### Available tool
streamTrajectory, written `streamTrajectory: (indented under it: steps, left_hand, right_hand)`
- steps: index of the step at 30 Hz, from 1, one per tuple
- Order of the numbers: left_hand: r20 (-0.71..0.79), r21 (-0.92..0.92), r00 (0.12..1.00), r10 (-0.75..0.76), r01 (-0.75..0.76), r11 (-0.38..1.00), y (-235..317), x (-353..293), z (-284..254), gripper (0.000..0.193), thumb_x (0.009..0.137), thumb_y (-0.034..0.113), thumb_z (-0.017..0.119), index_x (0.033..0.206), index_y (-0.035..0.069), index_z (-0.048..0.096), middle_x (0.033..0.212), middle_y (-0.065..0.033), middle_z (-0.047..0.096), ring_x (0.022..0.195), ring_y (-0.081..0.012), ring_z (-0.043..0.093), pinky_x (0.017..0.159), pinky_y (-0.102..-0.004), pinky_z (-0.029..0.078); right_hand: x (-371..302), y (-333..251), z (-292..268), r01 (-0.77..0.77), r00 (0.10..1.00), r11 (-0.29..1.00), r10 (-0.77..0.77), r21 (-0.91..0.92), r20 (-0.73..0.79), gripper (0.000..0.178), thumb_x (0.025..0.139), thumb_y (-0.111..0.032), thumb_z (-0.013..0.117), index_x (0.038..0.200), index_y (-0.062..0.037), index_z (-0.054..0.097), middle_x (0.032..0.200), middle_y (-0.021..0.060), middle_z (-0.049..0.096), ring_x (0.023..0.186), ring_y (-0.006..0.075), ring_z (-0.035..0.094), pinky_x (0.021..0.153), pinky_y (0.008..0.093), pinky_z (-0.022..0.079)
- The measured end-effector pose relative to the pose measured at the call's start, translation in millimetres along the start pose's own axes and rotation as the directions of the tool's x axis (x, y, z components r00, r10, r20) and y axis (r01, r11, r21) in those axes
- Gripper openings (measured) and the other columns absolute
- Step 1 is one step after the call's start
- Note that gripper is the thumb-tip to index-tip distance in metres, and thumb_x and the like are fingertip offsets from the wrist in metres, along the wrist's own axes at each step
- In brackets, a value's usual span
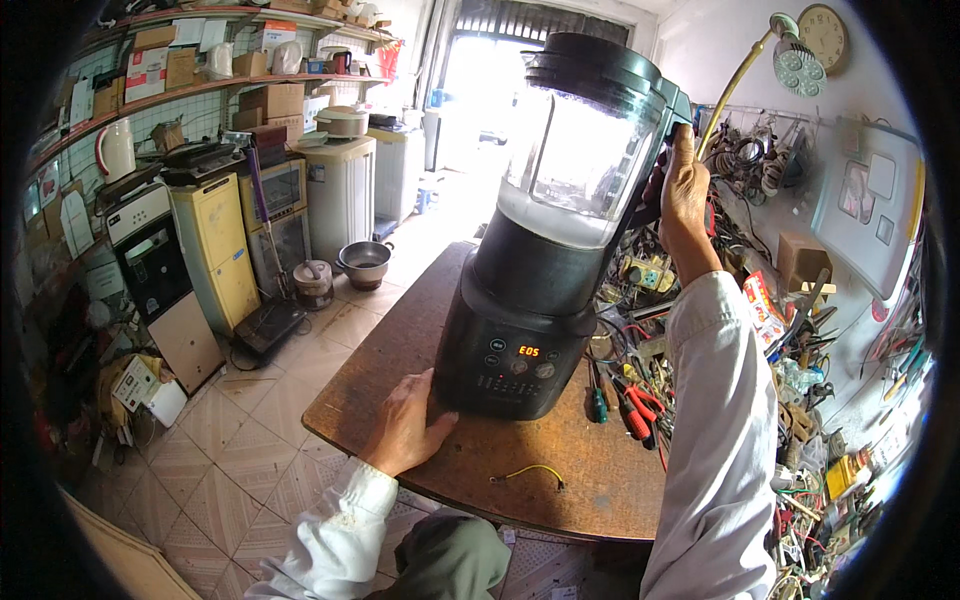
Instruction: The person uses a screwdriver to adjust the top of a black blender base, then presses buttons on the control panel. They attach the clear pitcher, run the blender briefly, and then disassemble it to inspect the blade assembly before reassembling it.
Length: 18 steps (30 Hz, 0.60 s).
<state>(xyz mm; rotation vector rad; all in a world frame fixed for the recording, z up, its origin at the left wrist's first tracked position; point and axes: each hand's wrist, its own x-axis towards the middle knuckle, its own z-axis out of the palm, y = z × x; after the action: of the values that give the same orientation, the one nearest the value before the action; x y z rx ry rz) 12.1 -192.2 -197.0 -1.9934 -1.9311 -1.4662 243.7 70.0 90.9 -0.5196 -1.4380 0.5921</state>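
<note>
A black countertop blender [530,285] stands on the brown wooden table [380,370], tilted in the picture. Its clear jug [565,165] has a whitish layer at the bottom and a black lid [600,70] on top. On the front, a control panel [515,365] shows lit orange characters. High on the right, my right hand [685,195] wraps round the jug's handle; its fingers are partly hidden behind it. My left hand [405,425] grips the base's lower left corner, thumb toward the front. A short yellow wire [535,470] lies near the table's front edge.
Screwdrivers and red-handled pliers [640,405] lie to the blender's right, against a heap of cables and parts. A lamp [797,65] on a bent yellow arm hangs upper right. Appliances, a metal pot [365,262] and loaded shelves [200,75] line the left side.
</note>
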Motion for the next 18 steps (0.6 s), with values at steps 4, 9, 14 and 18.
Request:
streamTrajectory:
  steps: [4, 9, 14, 18]
  left_hand:
    - [0.001, -0.014, 0.997, -0.074, 0.074, 0.997, 5.6, 2.2, -2.0, 0.065, 0.086, 0.025, 0.08, 0.133, -0.01, 0.053, 0.12, -0.0306, 0.063, 0.112, -0.0465, 0.062, 0.098, -0.0491, 0.05]
    - [0.005, 0.034, 0.998, -0.067, 0.067, 0.997, 5.7, 2.8, -1.6, 0.067, 0.088, 0.031, 0.079, 0.134, -0.011, 0.053, 0.122, -0.0307, 0.062, 0.114, -0.0465, 0.062, 0.099, -0.0489, 0.05]
    - [0.003, 0.04, 0.997, -0.077, 0.077, 0.996, 1.1, 1.4, -0.2, 0.067, 0.088, 0.03, 0.078, 0.134, -0.012, 0.052, 0.125, -0.0315, 0.062, 0.117, -0.0468, 0.061, 0.101, -0.0486, 0.049]
    - [0.025, 0.024, 0.997, -0.078, 0.078, 0.997, 2.6, 2.7, 0.8, 0.067, 0.088, 0.028, 0.078, 0.134, -0.013, 0.052, 0.125, -0.032, 0.061, 0.117, -0.0468, 0.061, 0.101, -0.0485, 0.049]
  right_hand:
    - [-12.3, -13.1, 9.7, -0.016, 1.0, 0.999, 0.016, 0.042, -0.011, 0.07, 0.098, -0.073, 0.048, 0.078, -0.0062, 0.055, 0.06, -0.0001, 0.047, 0.048, 0.011, 0.047, 0.045, 0.0294, 0.04]
    - [-8.1, -14.1, 8.3, -0.022, 1.0, 0.999, 0.022, 0.035, -0.011, 0.07, 0.098, -0.072, 0.048, 0.079, -0.0056, 0.055, 0.061, 0.0005, 0.047, 0.047, 0.0118, 0.047, 0.043, 0.0303, 0.041]
    - [-5.6, -8.9, 9.7, -0.024, 1.0, 1.0, 0.024, 0.013, -0.011, 0.071, 0.099, -0.072, 0.047, 0.082, -0.0039, 0.057, 0.063, 0.0009, 0.047, 0.049, 0.0126, 0.049, 0.047, 0.0321, 0.042]
    - [13.8, 16.7, -5.8, 0.02, 0.999, 0.992, -0.026, -0.127, -0.048, 0.073, 0.098, -0.072, 0.048, 0.087, -0.001, 0.061, 0.066, 0.0005, 0.048, 0.052, 0.0115, 0.047, 0.048, 0.0325, 0.041]
